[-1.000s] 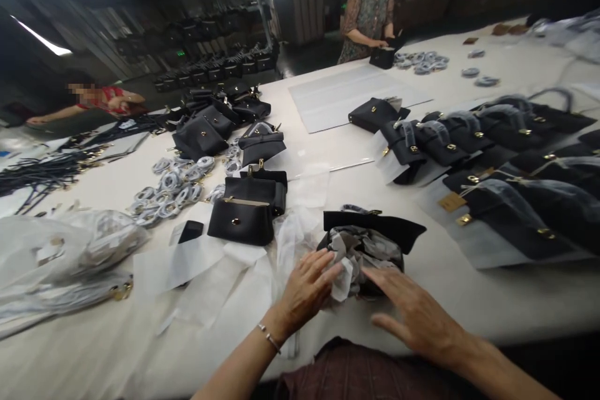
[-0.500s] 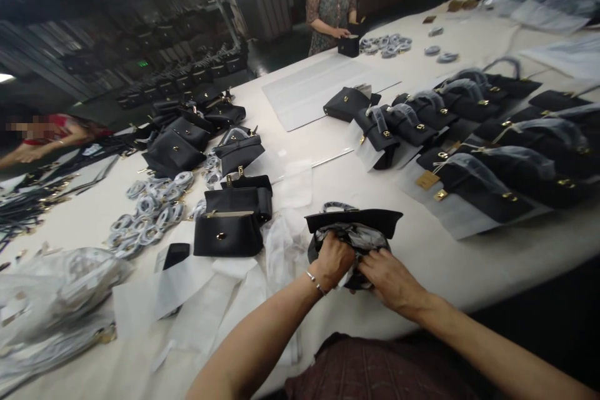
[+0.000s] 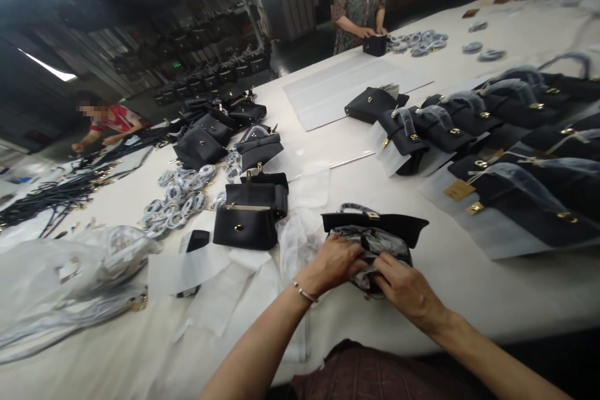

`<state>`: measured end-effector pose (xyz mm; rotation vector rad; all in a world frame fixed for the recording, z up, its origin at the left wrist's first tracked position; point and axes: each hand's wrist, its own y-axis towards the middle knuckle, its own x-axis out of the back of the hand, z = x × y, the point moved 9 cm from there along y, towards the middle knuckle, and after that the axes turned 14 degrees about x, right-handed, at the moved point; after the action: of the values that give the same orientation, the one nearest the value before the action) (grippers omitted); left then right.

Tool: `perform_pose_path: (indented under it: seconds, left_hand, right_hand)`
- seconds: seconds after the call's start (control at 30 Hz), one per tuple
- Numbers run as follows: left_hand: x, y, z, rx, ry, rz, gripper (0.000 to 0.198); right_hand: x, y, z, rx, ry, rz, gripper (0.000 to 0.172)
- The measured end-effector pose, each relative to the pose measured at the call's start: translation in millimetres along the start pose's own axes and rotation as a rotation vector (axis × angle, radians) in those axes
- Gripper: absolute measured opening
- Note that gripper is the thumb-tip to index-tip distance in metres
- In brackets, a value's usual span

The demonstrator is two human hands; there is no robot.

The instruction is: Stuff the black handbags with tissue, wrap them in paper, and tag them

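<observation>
A small black handbag (image 3: 379, 228) lies open on the white table (image 3: 469, 287) right in front of me, its flap thrown back and grey-white stuffing paper (image 3: 375, 242) showing in its mouth. My left hand (image 3: 334, 261) is curled over the bag's left side, fingers pressed into the paper. Against the bag's front right, my right hand (image 3: 407, 287) has its fingers bent onto the same paper. The fingertips of both hands meet over the opening.
Closed black handbags (image 3: 244, 225) stand to the left, beside coiled straps (image 3: 178, 197) and plastic bags (image 3: 70, 275). Wrapped handbags (image 3: 515, 187) lie in rows at the right. One person (image 3: 359, 0) stands at the far end, another person (image 3: 107, 122) leans in at the left.
A second ago both hands lay flat and spread over the paper. They have since closed in on the bag's mouth and curled onto the paper, pressing it down.
</observation>
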<state>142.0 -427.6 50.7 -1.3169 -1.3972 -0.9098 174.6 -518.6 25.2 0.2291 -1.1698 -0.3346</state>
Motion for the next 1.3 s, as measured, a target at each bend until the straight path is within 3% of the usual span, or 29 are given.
perform_pose_path:
  seconds: [0.07, 0.13, 0.2, 0.3, 0.43, 0.53, 0.6, 0.77, 0.83, 0.93, 0.97, 1.07, 1.13, 1.3]
  left_hand:
    - [9.1, -17.2, -0.1, -0.023, -0.030, -0.113, 0.035]
    - [5.6, -29.5, -1.6, -0.005, -0.026, -0.181, 0.035]
    - [-9.7, -33.4, -6.2, 0.010, -0.009, -0.164, 0.021]
    - [-30.7, -28.3, -12.7, 0.032, 0.009, -0.117, 0.015]
    - [-32.9, -16.1, -3.6, 0.188, 0.007, -0.118, 0.011]
    - [-32.9, -8.0, -3.3, 0.199, 0.024, -0.055, 0.012]
    - [-31.3, -2.4, -1.6, 0.204, 0.020, -0.023, 0.013]
    - [-20.7, -5.1, 7.1, 0.147, -0.033, 0.012, 0.017]
    - [-14.9, -17.8, 3.4, 0.032, -0.058, 0.001, 0.019]
    - [-11.0, -37.9, -2.7, -0.109, -0.055, -0.081, 0.048]
    - [-13.9, -40.7, -2.3, -0.113, -0.035, -0.107, 0.052]
    - [-30.0, -34.5, 5.6, -0.016, 0.027, -0.159, 0.027]
    - [-35.8, -25.9, 9.7, 0.041, 0.034, -0.206, 0.022]
    - [-23.2, -17.0, 12.4, 0.069, -0.053, -0.299, 0.029]
  right_hand:
    - [2.7, 3.4, -14.5, -0.059, -0.071, 0.036, 0.012]
    - [0.4, 10.9, -23.5, -0.120, -0.146, 0.104, 0.014]
    - [-7.1, 19.3, -26.6, -0.159, -0.215, 0.201, 0.025]
    - [-15.6, 26.3, -24.5, -0.162, -0.254, 0.305, 0.028]
    - [-2.7, 18.1, -11.5, -0.060, -0.133, 0.213, 0.028]
    - [6.7, -1.0, 4.6, 0.078, -0.096, 0.130, 0.050]
    - [0.7, -14.2, 12.1, 0.141, -0.121, 0.149, 0.059]
    - [-15.9, -17.1, 8.7, 0.138, -0.222, 0.168, 0.026]
    - [-14.8, -9.5, 3.2, 0.114, -0.172, 0.163, 0.024]
    - [-9.7, -1.2, -2.0, 0.111, -0.141, 0.203, 0.027]
    - [-8.6, -0.4, -2.7, 0.116, -0.147, 0.229, 0.030]
    - [-5.1, -1.4, -3.4, 0.119, -0.159, 0.283, 0.031]
    - [-0.3, -1.3, -5.3, 0.098, -0.149, 0.292, 0.026]
    - [17.0, 8.0, -22.6, 0.010, -0.067, 0.344, 0.016]
